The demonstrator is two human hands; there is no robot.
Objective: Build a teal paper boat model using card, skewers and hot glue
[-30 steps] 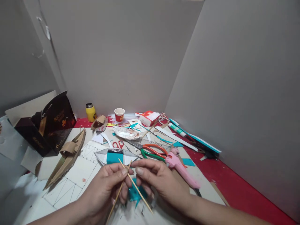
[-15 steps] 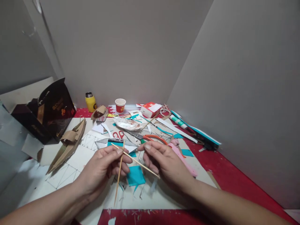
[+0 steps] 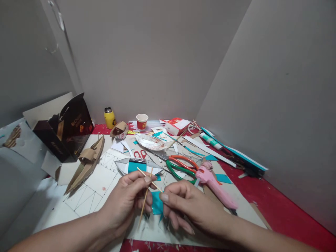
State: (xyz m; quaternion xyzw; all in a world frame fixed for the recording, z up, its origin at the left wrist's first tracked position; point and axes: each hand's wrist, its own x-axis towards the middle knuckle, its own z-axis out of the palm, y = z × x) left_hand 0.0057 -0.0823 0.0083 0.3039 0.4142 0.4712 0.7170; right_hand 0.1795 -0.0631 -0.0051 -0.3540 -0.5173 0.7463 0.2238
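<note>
My left hand (image 3: 123, 199) pinches two thin wooden skewers where they cross, between thumb and forefinger. One wooden skewer (image 3: 144, 207) slants down steeply below the fingers. The other skewer (image 3: 156, 187) runs down to the right, its far part hidden by my right hand (image 3: 191, 203), whose thumb and forefinger close on it. Both hands are above the table. Just beyond them lies a small grey-and-white boat model (image 3: 150, 164) with a teal band. A teal sheet piece (image 3: 156, 203) shows between the hands.
A pink glue gun (image 3: 217, 189) and scissors (image 3: 181, 171) with orange and green handles lie right of centre. A brown cardboard boat (image 3: 86, 162) and dark box (image 3: 70, 129) stand left. Behind are a yellow bottle (image 3: 109, 119), paper cup (image 3: 142, 122) and paper scraps.
My right thumb and forefinger have come together on the slanting skewer; earlier they were apart from it. The whole view has shifted, so the table things appear farther right.
</note>
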